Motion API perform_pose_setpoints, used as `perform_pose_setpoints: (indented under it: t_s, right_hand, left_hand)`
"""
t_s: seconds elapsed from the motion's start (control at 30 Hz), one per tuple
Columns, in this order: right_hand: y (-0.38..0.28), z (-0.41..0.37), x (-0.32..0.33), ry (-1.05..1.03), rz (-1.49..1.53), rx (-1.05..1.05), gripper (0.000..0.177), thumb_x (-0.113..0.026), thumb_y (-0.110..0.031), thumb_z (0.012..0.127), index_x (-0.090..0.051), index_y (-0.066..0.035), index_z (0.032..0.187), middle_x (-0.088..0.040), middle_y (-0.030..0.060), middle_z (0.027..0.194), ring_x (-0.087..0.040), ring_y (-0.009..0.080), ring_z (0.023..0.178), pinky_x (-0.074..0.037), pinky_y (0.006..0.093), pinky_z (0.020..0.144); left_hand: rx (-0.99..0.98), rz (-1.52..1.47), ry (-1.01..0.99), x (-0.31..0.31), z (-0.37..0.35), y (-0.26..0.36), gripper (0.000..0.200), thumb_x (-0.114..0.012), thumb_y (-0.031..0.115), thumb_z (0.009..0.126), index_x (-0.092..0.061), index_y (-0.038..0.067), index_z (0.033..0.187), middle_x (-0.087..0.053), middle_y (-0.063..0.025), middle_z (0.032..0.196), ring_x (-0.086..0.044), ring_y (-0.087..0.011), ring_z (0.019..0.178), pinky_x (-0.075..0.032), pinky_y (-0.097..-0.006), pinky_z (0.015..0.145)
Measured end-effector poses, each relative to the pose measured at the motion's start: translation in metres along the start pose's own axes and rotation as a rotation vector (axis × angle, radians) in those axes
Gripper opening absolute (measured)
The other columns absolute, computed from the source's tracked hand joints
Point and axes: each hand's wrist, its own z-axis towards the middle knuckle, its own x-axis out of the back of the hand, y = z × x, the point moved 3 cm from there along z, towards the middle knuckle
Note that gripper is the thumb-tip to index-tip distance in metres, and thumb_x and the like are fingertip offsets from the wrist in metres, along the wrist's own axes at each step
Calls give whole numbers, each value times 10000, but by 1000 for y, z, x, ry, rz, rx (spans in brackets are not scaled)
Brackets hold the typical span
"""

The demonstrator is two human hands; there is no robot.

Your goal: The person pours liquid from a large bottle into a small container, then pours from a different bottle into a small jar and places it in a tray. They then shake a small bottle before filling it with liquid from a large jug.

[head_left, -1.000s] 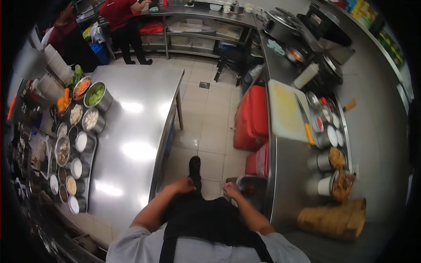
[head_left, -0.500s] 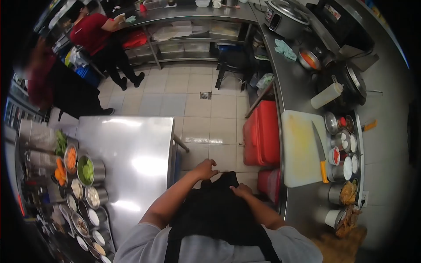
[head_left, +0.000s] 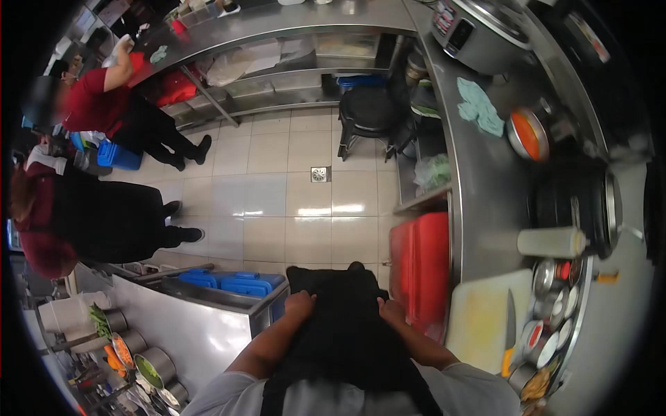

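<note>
Adjusting seems underway: a black cloth apron [head_left: 340,329] is being pinched by curled left hand [head_left: 300,306] at ten o'clock, right hand [head_left: 392,310] at two; regrasping would require release.

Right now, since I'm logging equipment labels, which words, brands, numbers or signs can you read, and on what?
No text can be read.
Silver-grey rounded metal cooker: the red-and-white sticker seems to bear print, too small and blurred to read.
Black appliance at upper right: its pale rectangular label is too blurred to read.
</note>
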Motion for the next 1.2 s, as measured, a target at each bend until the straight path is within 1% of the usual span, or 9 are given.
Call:
perform_pose_setpoints:
  t_s: [0.4,0.47,0.53,0.67,0.7,0.8,0.87,1.0,1.2]
  right_hand:
    - [-119,130,149,-232,52,164,712,-324,-552,1032,-692,48,926,-670,307,1021,-630,501,972,-469,551,887]
    - [-120,207,151,-223,15,211,634,-335,-512,1042,-666,29,1014,-673,299,998,-637,496,950,-475,554,884]
    - [-144,286,195,-173,54,23,522,-350,-437,1056,-630,-1,1116,-663,283,1004,-648,461,955,-492,540,867]
    - [-161,483,278,259,-313,432,460,-494,-412,999,-624,7,1138,-660,254,1047,-634,421,1028,-497,495,884]
    - [-198,492,335,217,118,74,576,-545,-458,971,-579,45,1252,-609,270,1252,-583,400,1192,-460,473,996]
    - [-205,614,387,389,212,86,805,-624,-486,920,-384,78,1442,-465,324,1430,-450,419,1354,-363,436,1127]
    - [-208,674,405,526,316,114,860,-668,-479,885,-349,74,1460,-432,328,1453,-425,442,1362,-362,448,1130]
    - [-219,731,426,623,358,29,959,-779,-499,791,-374,61,1455,-457,273,1451,-443,402,1355,-352,430,1141]
    - [-220,737,403,548,751,67,1169,-916,-475,615,-312,25,1482,-408,278,1482,-417,403,1371,-360,462,1129]
  left_hand:
    - [-523,56,-355,189,158,10,514,-537,491,958,-722,18,1031,-690,-256,1039,-652,-431,1020,-517,-515,887]
    - [-432,-288,-297,256,199,18,401,-587,427,945,-714,54,1020,-692,-245,986,-661,-415,984,-520,-501,867]
    - [-427,-517,126,357,241,41,264,-712,283,887,-662,90,1060,-686,-193,932,-672,-360,942,-525,-476,844]
    - [-877,-313,999,620,285,90,355,-733,57,862,-609,63,1195,-653,-129,1193,-617,-277,1120,-476,-346,969]
    - [-929,-146,1261,681,290,97,368,-730,48,864,-616,51,1214,-663,-107,1192,-614,-239,1133,-468,-356,980]
    - [-821,-4,1460,823,302,133,346,-680,281,962,-645,83,1243,-673,-91,1233,-624,-204,1132,-450,-352,992]
    - [-796,169,1383,878,346,144,504,-502,507,1019,-594,147,1360,-597,-131,1372,-549,-261,1284,-416,-400,1081]
    - [-576,44,890,926,454,137,573,-492,443,1045,-539,-19,1381,-628,-132,1325,-581,-204,1222,-389,-321,1077]
    - [-692,-174,1067,932,523,101,508,-492,294,1058,-465,-37,1443,-553,-167,1427,-514,-198,1328,-344,-313,1148]
